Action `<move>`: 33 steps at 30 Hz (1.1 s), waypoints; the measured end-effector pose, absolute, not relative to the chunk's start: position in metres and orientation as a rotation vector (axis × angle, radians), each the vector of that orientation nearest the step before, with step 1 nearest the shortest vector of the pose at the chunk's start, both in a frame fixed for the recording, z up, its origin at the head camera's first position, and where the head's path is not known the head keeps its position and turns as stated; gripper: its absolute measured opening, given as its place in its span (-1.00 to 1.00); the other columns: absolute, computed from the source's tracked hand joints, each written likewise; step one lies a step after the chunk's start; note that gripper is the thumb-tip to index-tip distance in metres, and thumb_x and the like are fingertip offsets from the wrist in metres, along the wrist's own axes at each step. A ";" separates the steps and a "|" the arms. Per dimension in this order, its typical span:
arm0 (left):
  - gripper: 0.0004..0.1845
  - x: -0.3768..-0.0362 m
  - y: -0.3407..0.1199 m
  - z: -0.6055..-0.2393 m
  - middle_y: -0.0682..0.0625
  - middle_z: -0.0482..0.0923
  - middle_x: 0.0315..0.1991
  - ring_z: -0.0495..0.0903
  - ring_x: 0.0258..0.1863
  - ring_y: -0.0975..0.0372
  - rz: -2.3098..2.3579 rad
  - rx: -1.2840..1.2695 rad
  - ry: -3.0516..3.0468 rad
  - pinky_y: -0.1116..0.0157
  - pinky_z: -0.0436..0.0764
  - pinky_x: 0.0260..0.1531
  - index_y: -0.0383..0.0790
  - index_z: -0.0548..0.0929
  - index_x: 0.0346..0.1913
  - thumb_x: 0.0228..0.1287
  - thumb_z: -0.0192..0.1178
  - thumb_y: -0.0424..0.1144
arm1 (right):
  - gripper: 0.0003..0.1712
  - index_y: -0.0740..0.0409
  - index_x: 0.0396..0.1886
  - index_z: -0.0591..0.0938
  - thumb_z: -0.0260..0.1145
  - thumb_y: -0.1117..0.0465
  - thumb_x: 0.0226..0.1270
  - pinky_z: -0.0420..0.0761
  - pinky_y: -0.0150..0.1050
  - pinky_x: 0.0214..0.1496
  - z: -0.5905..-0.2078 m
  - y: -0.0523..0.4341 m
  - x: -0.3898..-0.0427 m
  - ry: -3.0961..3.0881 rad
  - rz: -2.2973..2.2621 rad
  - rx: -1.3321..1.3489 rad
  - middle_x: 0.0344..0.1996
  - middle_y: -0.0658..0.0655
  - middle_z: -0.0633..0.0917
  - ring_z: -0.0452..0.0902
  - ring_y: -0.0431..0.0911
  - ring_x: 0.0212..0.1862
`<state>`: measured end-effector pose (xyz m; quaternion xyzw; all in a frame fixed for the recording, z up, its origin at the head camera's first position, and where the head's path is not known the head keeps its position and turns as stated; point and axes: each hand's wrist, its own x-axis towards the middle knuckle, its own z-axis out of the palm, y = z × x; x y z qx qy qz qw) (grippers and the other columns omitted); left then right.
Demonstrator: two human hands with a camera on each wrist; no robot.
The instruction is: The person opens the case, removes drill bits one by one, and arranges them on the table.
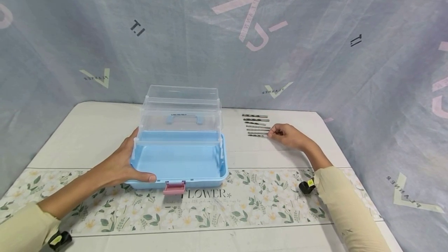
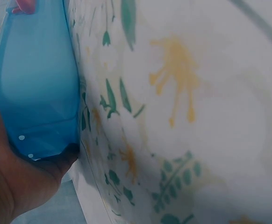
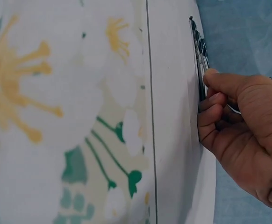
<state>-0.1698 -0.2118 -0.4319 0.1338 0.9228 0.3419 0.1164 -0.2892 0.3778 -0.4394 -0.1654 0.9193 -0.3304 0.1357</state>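
Observation:
A light blue toolbox (image 1: 178, 162) stands open on the table, its clear lid (image 1: 181, 108) raised behind it and a pink latch (image 1: 174, 188) at the front. My left hand (image 1: 130, 163) grips its front left corner, thumb along the front rim. The left wrist view shows the blue box wall (image 2: 38, 88) against my left palm (image 2: 14, 182). Several drill bits (image 1: 257, 125) lie in a row to the right of the box. My right hand (image 1: 280, 132) pinches the end of one of the nearest bits. In the right wrist view my right hand (image 3: 220, 105) has its fingers curled at the drill bits (image 3: 199, 44).
The table (image 1: 87, 135) carries a white cloth with a flower band along the front. A grey printed sheet (image 1: 315, 49) hangs behind and at the right. The box interior holds nothing visible. Black wrist devices (image 1: 307, 186) sit at my cuffs.

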 end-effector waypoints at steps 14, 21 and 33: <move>0.84 -0.171 -0.211 -0.433 -0.63 -0.26 0.79 0.15 0.64 -0.65 0.997 0.397 2.711 -0.63 0.47 0.33 -0.08 -0.60 0.84 -0.01 0.80 0.23 | -0.84 0.23 0.03 0.78 0.32 0.26 0.75 0.66 -0.17 0.17 -0.440 0.380 -0.290 2.703 -0.945 -0.455 0.01 0.24 0.83 0.69 -0.05 0.06; 0.83 -0.169 -0.211 -0.432 -0.63 -0.26 0.79 0.15 0.64 -0.65 0.992 0.401 2.712 -0.63 0.48 0.33 -0.07 -0.60 0.84 0.00 0.79 0.24 | -0.86 0.20 0.01 0.79 0.34 0.26 0.74 0.65 -0.11 0.18 -0.441 0.378 -0.291 2.709 -0.913 -0.452 0.00 0.22 0.84 0.69 -0.06 0.05; 0.83 -0.168 -0.212 -0.432 -0.62 -0.28 0.80 0.14 0.64 -0.65 0.998 0.393 2.712 -0.63 0.47 0.34 -0.07 -0.60 0.84 0.01 0.79 0.24 | -0.87 0.21 -0.02 0.78 0.36 0.25 0.73 0.61 -0.23 0.01 -0.436 0.374 -0.291 2.696 -0.886 -0.441 -0.07 0.21 0.81 0.64 -0.07 -0.07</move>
